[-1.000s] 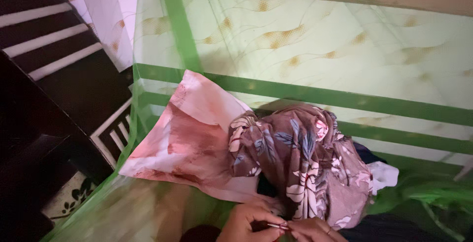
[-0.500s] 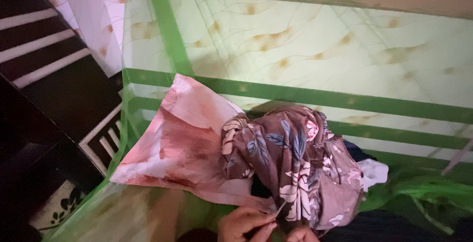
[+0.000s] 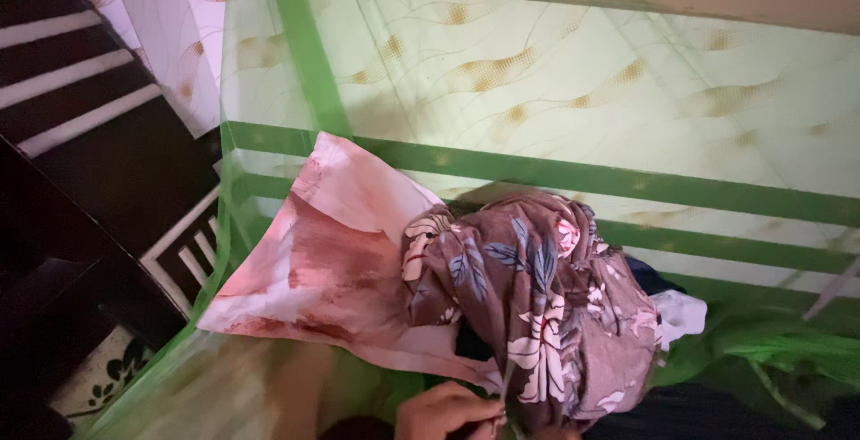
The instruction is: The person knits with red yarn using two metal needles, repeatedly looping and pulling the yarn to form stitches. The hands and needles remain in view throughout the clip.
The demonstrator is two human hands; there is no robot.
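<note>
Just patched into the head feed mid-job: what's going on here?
A person's left hand is at the bottom edge of the view, pinching something thin right at the lower edge of a bunched brown floral cloth. The right hand is almost wholly out of frame. The cloth lies heaped beside a pink pillow, both under a green mosquito net by a tiled wall.

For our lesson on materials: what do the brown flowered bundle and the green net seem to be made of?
Brown flowered bundle: likely soft woven cloth, matte; it crumples into loose folds. Green net: apparently fine sheer mesh; the wall tiles show through it.
</note>
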